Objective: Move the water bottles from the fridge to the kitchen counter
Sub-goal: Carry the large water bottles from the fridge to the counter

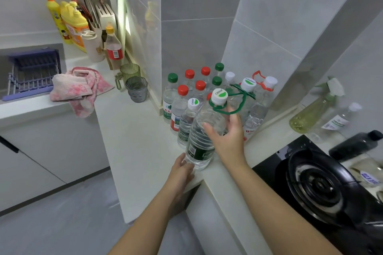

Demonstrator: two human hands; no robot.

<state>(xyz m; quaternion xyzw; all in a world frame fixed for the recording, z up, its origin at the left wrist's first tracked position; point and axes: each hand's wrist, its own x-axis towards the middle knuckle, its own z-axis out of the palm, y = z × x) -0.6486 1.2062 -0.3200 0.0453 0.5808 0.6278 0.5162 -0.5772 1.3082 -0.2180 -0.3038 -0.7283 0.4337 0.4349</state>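
A large clear water bottle [204, 138] with a white cap, a green carry ring and a dark green label stands near the front edge of the white kitchen counter [134, 130]. My right hand [226, 136] grips its upper body from the right. My left hand [182, 170] touches its base, fingers around the bottom. Behind it a cluster of several water bottles [192, 89] with red, green and white caps fills the counter corner. A smaller white-capped bottle [186, 122] stands just left of the large one. The fridge is not in view.
A black gas stove [319, 188] sits at the right, with a spray bottle [310, 114] and a dark bottle [354, 145] behind it. Two cups [134, 85], a pink towel [80, 87], detergent bottles [70, 23] and a purple sink rack [33, 72] lie to the left.
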